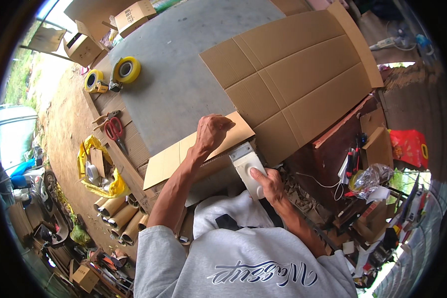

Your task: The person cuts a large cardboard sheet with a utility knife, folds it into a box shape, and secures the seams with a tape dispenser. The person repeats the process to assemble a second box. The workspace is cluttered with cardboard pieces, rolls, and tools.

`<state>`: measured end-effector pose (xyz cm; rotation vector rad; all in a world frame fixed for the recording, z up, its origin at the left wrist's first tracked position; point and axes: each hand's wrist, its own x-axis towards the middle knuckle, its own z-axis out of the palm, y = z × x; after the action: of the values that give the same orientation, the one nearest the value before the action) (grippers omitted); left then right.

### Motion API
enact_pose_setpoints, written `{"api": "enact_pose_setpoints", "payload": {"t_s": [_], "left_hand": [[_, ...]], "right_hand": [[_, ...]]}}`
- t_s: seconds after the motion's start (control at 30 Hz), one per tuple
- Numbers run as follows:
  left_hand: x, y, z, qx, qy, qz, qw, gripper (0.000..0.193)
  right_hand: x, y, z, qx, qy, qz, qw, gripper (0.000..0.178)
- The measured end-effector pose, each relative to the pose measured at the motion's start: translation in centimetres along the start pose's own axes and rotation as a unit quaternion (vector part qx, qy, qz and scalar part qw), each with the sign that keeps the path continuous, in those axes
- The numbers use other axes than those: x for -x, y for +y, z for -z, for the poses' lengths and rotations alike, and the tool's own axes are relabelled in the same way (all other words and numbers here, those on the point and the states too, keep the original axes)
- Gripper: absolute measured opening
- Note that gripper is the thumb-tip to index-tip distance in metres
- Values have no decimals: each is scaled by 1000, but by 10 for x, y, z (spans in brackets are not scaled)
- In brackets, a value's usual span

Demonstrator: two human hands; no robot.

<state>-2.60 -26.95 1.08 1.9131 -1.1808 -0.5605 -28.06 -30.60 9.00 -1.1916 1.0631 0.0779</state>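
A: Position check. Left hand [211,130] is curled shut on the near flap [198,151] of the flat carton [293,84], pressing it down where it folds over the table [179,74] edge. Right hand [269,184] is wrapped around a white tool [248,169], thumb on top. Looks like a stapler or tape applicator; can't tell which.

B: Where does the tool sit against the carton?

A: Its head touches the flap's right corner, just beside the left hand. The carton itself lies unfolded, spreading far and right across the grey table, overhanging the right edge.

B: What makes this step go well, in your view?

A: My judgement: keep the left fist firm on the flap so the board can't slide while the tool bites. Square the tool head to the flap edge before pressing. Keep left fingers out of the tool's line, since they're close.

B: Risks?

A: The overhanging part could tip or drag the sheet; weight on the near flap counters that. A skewed head would likely set the fastening crooked.

B: Anything else within reach?

A: Yellow tape rolls [126,69] far left, red scissors [115,130] near the left edge, cardboard tubes [119,216] below the table. All well apart from both hands.
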Motion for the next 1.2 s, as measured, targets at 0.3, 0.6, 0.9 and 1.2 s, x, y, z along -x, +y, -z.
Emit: {"api": "enact_pose_setpoints", "payload": {"t_s": [0.3, 0.6, 0.9, 1.2], "left_hand": [[12, -20, -22, -17, -32, 9, 999, 10], [23, -47, -16, -109, -41, 85, 990, 33], [73, 6, 4, -90, -144, -100, 980, 67], [70, 12, 0, -97, -160, -79, 979, 59]], "right_hand": [[-6, 3, -2, -21, 16, -53, 998, 58], [-5, 10, -2, -33, 9, -61, 998, 58], [-7, 5, 2, 24, 17, -23, 999, 58], [34, 36, -1, 16, 61, -6, 998, 50]]}}
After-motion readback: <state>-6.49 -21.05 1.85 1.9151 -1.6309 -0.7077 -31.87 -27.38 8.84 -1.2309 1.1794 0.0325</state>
